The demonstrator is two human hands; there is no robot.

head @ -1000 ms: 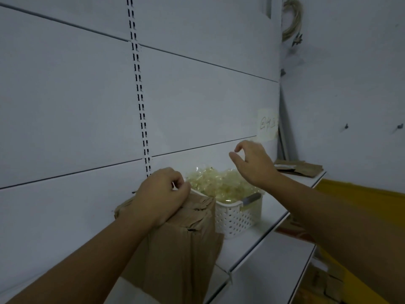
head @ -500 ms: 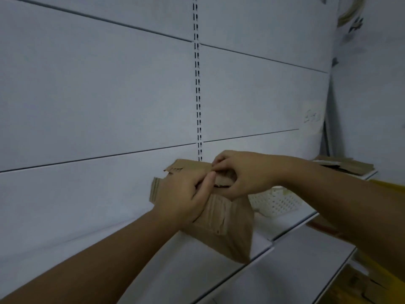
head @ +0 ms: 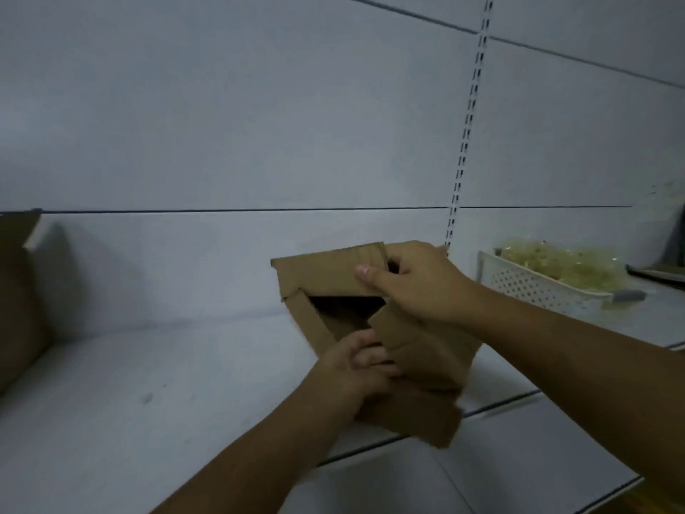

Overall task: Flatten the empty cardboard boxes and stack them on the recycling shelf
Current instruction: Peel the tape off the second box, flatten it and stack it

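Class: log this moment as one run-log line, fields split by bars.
step: opening flaps | left hand: gripping box near flap | right hand: pulling far flap | box: not flat | shelf: box over it

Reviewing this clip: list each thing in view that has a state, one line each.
cardboard box: flaps opened, not yet flat, held over the shelf
left hand: gripping a lower flap
right hand: gripping the top flap
white basket: upright, filled with yellowish packets
shelf: bare beneath the box
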